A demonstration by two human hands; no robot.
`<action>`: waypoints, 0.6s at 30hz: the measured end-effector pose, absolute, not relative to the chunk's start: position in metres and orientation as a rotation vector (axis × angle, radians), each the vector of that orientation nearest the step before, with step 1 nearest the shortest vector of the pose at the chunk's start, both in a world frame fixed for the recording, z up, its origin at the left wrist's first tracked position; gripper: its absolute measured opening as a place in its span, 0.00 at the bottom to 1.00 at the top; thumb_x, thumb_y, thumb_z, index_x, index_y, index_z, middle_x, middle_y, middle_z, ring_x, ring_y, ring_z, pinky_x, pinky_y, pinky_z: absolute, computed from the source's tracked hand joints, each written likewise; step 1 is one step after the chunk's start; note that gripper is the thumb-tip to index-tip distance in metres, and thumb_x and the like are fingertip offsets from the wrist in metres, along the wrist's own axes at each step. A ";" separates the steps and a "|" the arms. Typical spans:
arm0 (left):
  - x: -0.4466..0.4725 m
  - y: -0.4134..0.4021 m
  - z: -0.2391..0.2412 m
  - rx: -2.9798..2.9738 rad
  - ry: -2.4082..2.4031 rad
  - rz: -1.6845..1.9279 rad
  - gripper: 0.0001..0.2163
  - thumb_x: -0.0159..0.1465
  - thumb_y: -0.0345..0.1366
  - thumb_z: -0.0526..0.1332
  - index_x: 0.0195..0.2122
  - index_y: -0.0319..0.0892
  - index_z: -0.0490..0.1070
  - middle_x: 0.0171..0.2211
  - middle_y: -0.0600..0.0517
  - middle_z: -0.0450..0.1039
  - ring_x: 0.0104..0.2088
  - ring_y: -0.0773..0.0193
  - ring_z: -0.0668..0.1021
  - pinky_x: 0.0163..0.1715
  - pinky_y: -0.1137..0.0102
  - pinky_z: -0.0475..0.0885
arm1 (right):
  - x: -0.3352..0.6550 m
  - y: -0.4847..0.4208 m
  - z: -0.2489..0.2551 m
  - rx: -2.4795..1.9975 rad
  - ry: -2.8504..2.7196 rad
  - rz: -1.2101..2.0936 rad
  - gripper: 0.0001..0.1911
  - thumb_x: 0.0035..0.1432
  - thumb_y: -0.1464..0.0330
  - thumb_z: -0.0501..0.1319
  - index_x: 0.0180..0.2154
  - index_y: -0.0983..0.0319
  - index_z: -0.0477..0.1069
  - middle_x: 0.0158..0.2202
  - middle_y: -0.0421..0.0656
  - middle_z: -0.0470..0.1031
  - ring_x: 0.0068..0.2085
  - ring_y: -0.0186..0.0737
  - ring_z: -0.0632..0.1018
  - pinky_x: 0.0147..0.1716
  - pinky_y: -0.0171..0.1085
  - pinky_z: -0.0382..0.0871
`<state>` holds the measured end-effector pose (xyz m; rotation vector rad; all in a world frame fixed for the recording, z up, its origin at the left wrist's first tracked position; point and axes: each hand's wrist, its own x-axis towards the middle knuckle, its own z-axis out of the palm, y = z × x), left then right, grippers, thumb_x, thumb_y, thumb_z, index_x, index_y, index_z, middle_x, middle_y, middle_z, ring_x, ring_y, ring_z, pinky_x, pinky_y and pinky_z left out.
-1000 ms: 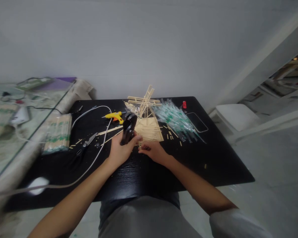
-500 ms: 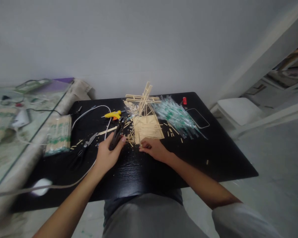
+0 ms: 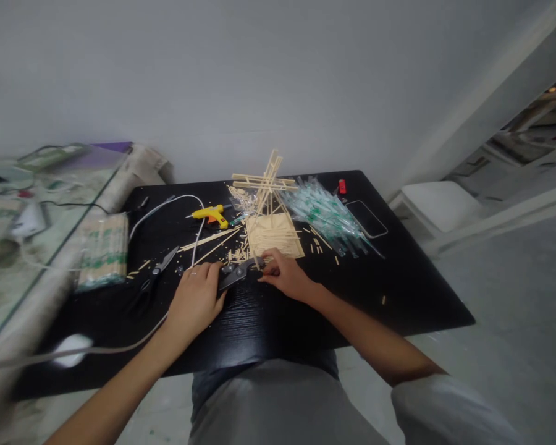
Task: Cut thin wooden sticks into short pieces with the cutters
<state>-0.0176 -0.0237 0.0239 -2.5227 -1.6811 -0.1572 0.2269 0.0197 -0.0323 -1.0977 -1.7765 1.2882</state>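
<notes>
My left hand (image 3: 197, 295) is closed around the handles of dark pruning shears (image 3: 241, 271), whose jaws point right toward my right hand. My right hand (image 3: 286, 275) pinches a short pale wooden stick (image 3: 259, 264) at the jaws; its lower end is partly hidden by my fingers. Just beyond the hands lies a flat square panel of wooden sticks (image 3: 254, 232), with loose sticks across it. On its far side a windmill-like stick frame (image 3: 269, 182) stands upright with crossed arms. Cut stick pieces (image 3: 236, 253) are scattered left of the panel.
A yellow glue gun (image 3: 212, 214) and black-handled scissors (image 3: 155, 277) lie left on the black table (image 3: 306, 327). A white cable (image 3: 134, 347) crosses that side. A bundle of wrapped sticks (image 3: 102, 247) lies farther left. Plastic wrappers (image 3: 327, 210) and a red object (image 3: 341, 186) lie right.
My left hand has turned palm-down and brought the shears from pointing up and away to lying across toward my right hand, with the jaws at the stick. My right hand has barely moved.
</notes>
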 end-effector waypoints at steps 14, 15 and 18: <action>-0.004 -0.022 0.026 -2.531 -1.549 -0.016 0.21 0.65 0.37 0.60 0.58 0.37 0.69 0.43 0.39 0.73 0.43 0.45 0.76 0.46 0.55 0.70 | 0.228 0.018 -0.023 -1.127 -1.930 1.054 0.14 0.57 0.69 0.65 0.45 0.59 0.67 0.30 0.36 0.73 0.30 0.39 0.73 0.37 0.35 0.64; -0.004 -0.022 0.026 -2.525 -1.550 -0.002 0.20 0.65 0.37 0.60 0.58 0.38 0.69 0.42 0.39 0.73 0.42 0.45 0.76 0.46 0.55 0.70 | 0.228 0.018 -0.022 -1.128 -1.933 1.053 0.14 0.57 0.70 0.65 0.45 0.59 0.67 0.30 0.36 0.73 0.30 0.39 0.73 0.37 0.35 0.64; -0.003 -0.022 0.026 -2.521 -1.545 0.018 0.20 0.65 0.36 0.59 0.58 0.38 0.69 0.42 0.39 0.73 0.42 0.45 0.75 0.45 0.55 0.70 | 0.227 0.018 -0.023 -1.127 -1.943 1.040 0.14 0.57 0.71 0.65 0.45 0.59 0.67 0.30 0.36 0.73 0.30 0.39 0.73 0.36 0.35 0.63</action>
